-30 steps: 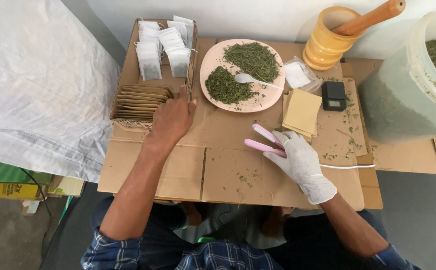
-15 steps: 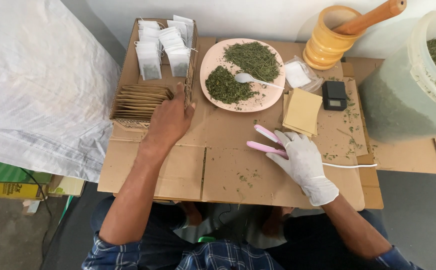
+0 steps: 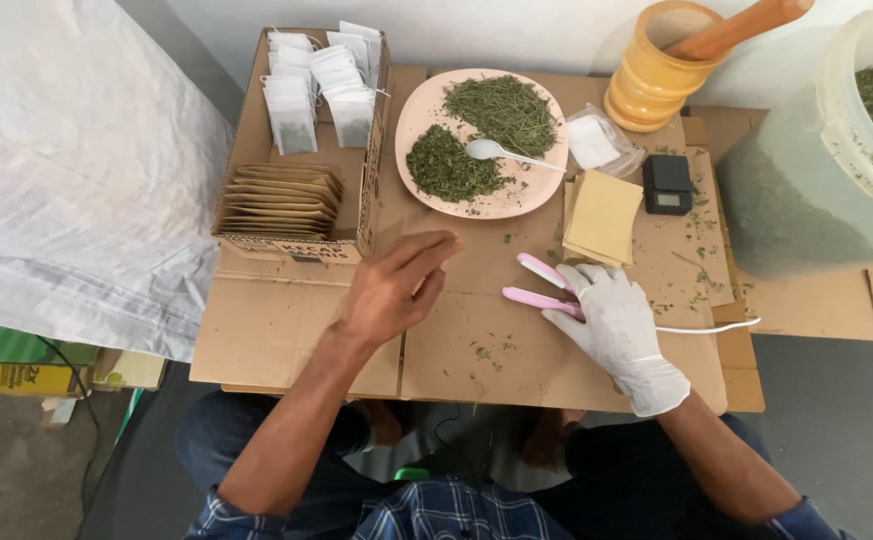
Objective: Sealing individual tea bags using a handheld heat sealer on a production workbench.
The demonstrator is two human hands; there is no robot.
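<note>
Here the gloved right hand rests on the cardboard-covered bench, fingers wrapped round the rear of a pink heat sealer whose 2 arms stand apart. It looks light, stiff and smooth plastic, best gripped near its hinge, where its white cord trails off. The bare left hand hovers empty, fingers loosely spread, just beside the cardboard box of flat brown packets.

I saw the pink sealer, two slim arms splayed open, flat on cardboard, back end under the gloved right hand, white cord trailing right.
</note>
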